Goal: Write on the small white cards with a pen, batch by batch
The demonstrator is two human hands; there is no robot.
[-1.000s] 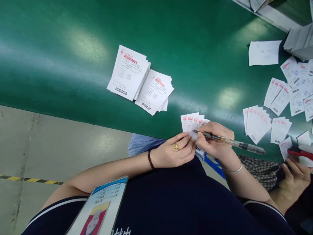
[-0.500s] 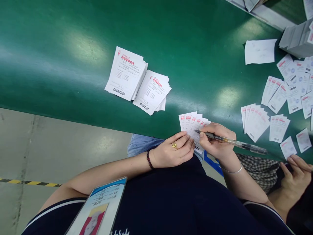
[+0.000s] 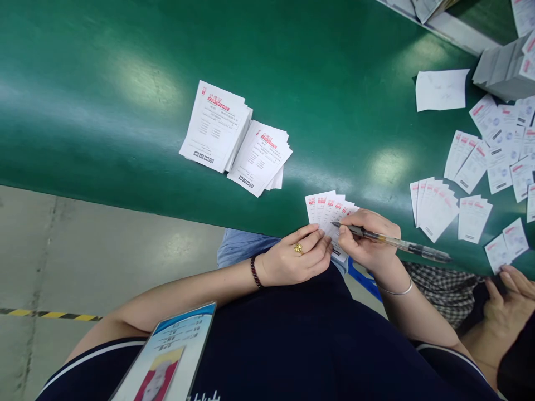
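Note:
My left hand (image 3: 295, 255) holds a fan of certificate cards (image 3: 328, 203) at the table's front edge. Its fingers lie together across the lower part of the cards, and its thumb is hidden. In my right hand (image 3: 371, 239) is a pen (image 3: 388, 240) with a clear barrel, gripped near its point. The tip is on or just over one card; whether it touches I cannot tell. Further left on the table lie two stacks of the same cards, a taller stack (image 3: 215, 125) and a smaller stack (image 3: 259, 157) leaning against it.
A co-worker's hand (image 3: 510, 301) touches cards (image 3: 497, 253) at the right edge. Fanned card groups (image 3: 437, 211) and a blank paper (image 3: 441, 90) lie on the green table (image 3: 326, 67). A tall grey-sided stack (image 3: 501, 69) stands at the back right.
My pen tip has shifted very slightly left over the cards. The co-worker's hand has moved right, and the card by it now overlaps the neighbouring one.

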